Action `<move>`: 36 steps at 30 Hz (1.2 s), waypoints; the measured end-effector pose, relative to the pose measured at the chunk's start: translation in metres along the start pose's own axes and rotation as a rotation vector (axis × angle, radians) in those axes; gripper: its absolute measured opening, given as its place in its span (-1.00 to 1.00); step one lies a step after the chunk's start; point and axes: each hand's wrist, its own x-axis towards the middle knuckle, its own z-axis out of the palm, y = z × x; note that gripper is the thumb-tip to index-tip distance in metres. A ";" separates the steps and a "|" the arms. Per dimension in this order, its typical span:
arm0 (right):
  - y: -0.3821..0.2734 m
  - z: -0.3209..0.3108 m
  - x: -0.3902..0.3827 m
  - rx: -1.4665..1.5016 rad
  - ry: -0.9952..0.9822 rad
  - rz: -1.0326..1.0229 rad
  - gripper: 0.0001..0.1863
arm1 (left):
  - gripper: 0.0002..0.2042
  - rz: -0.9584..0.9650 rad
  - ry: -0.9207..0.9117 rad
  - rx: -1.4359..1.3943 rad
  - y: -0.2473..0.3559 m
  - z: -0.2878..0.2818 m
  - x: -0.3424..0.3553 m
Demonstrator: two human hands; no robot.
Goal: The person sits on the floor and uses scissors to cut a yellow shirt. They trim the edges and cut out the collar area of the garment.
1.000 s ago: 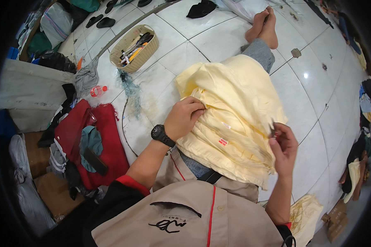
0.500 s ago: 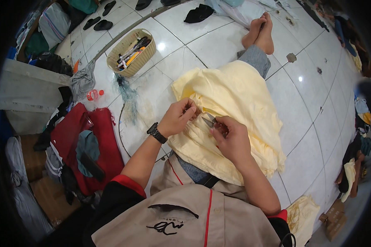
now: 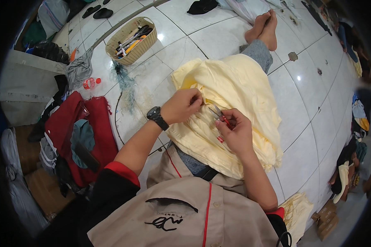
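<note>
Pale yellow cloth (image 3: 245,88) lies bunched across my lap and legs. My left hand (image 3: 181,105), with a black watch at the wrist, pinches a fold of it near the middle; the fingertips are partly hidden. In my right hand (image 3: 240,133) is a small pair of scissors (image 3: 216,112) with red handles. Its blades point toward the left fingertips and stand slightly apart, just above the cloth. A bit of red shows under the right hand, perhaps part of the handle.
A beige basket (image 3: 132,57) of tools stands on the tiled floor ahead to the left. Nearby lie a red-capped bottle (image 3: 91,83) and red cloth (image 3: 105,140). More yellow cloth (image 3: 297,212) and cardboard boxes (image 3: 327,220) are at the lower right.
My left hand has moved slightly up and right along the cloth. The right hand has turned, so the red scissor handles show more. The view has shifted a little.
</note>
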 end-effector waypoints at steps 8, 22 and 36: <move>-0.027 0.008 0.001 -0.374 0.048 -0.220 -0.62 | -0.83 -0.113 0.009 -0.318 -0.020 0.001 -0.018; -0.004 -0.074 -0.039 -0.587 -0.065 -0.171 -0.80 | -0.80 0.018 -0.109 -0.164 0.012 -0.008 -0.007; 0.001 -0.059 -0.049 -0.405 0.148 -0.164 -0.61 | -0.85 0.342 0.199 0.294 0.037 0.038 -0.034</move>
